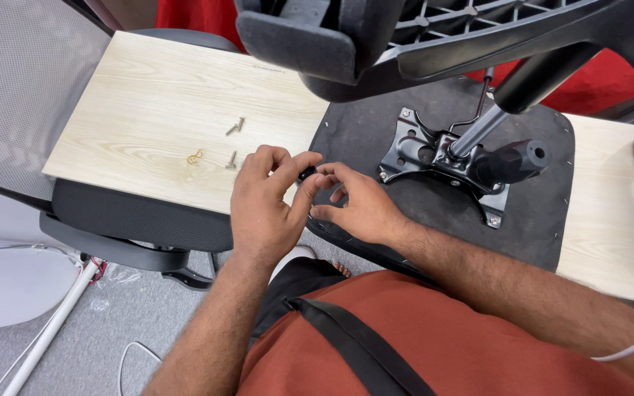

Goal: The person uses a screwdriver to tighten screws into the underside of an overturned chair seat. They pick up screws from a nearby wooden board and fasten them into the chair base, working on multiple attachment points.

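Observation:
My left hand (266, 205) and my right hand (354, 205) meet at the near edge of a light wooden board (148, 95). Between their fingertips they pinch a small black part (307, 174); I cannot tell its exact shape. Just right of the hands lies an upturned black office-chair seat (544, 198) with a black metal tilt mechanism (434, 158) bolted to it. A gas cylinder (478, 132) rises from that plate towards the chair base overhead. Two screws (235, 127) (232, 160) and a small brass hook (195, 156) lie on the board left of my hands.
The black star base of the chair (434, 37) hangs over the top of the view. A mesh chair back (16, 88) stands at the left. A second black seat (133, 220) supports the board. A white pole (45, 330) and cable lie on the grey floor.

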